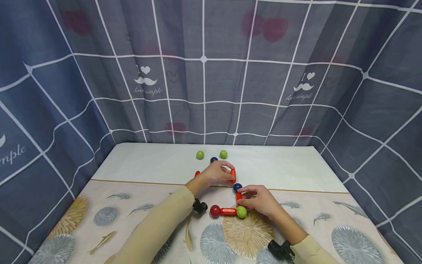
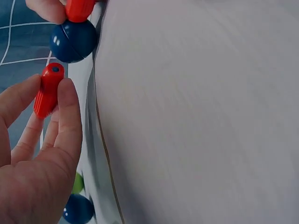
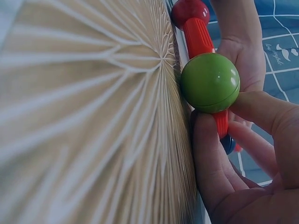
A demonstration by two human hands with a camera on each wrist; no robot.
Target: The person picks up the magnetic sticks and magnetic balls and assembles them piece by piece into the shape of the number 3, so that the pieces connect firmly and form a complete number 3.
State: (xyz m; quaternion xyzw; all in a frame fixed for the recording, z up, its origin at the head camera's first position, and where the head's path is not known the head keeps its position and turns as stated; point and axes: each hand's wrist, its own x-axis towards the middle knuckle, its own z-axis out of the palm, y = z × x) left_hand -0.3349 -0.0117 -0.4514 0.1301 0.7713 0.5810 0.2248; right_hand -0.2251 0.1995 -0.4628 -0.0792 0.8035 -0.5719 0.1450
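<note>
My left hand (image 1: 215, 172) pinches a loose red rod (image 2: 46, 91) between thumb and fingers, its near end facing a blue ball (image 2: 73, 41) across a small gap. That ball sits at the end of a joined chain. From it a second red rod (image 1: 239, 198) runs to a green ball (image 3: 210, 83), and a third red rod (image 1: 228, 211) goes on to a dark red ball (image 1: 215, 211). My right hand (image 1: 258, 200) grips the second rod between thumb and fingers, close to the green ball. The chain lies on the patterned cloth.
Two green balls, one left (image 1: 199, 154) and one right (image 1: 223, 154), lie at the back of the white surface (image 1: 148, 161). A further blue ball (image 1: 214, 160) and a red rod (image 1: 197, 173) are partly hidden behind my left hand. A grid-patterned curtain (image 1: 184, 80) encloses the table.
</note>
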